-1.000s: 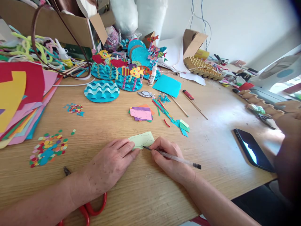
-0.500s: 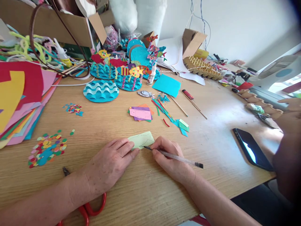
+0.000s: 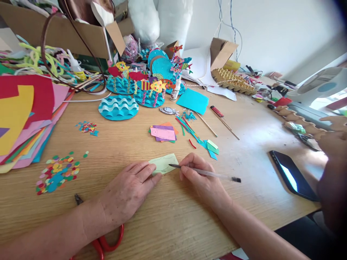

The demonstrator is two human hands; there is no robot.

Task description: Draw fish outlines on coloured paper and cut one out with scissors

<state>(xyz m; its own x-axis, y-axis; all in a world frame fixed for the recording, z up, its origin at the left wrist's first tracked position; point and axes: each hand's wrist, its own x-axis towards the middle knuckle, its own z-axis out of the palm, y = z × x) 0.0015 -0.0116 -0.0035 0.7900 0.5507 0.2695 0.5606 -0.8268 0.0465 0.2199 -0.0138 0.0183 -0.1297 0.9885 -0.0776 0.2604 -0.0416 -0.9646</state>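
Note:
A small light green paper piece [image 3: 165, 161] with a pencilled outline lies on the wooden table in front of me. My left hand [image 3: 132, 186] is closed over its left end, fingers and thumb holding it against the tabletop. Pinched in my right hand [image 3: 202, 175] is a pen [image 3: 208, 173] with a clear barrel and dark end, its tip over the paper's right half. Partly under my left forearm lie red-handled scissors [image 3: 112, 242]. Beyond the paper sits a stack of coloured paper pieces [image 3: 162, 133], a pink one with an outline on top.
Confetti dots [image 3: 58, 173] and coloured card sheets [image 3: 18, 119] lie left. Behind stand blue wave bases [image 3: 118, 107] with paper fish and a glue bottle [image 3: 175, 90]. Paper strips [image 3: 192, 133] and blue card [image 3: 193, 101] lie ahead. A phone [image 3: 291, 175] is right, near another person's hand [image 3: 334, 144].
The pen tip has moved right and slightly up over the green paper, and my right hand has shifted a little right. My left hand stays on the paper. The view has shifted slightly.

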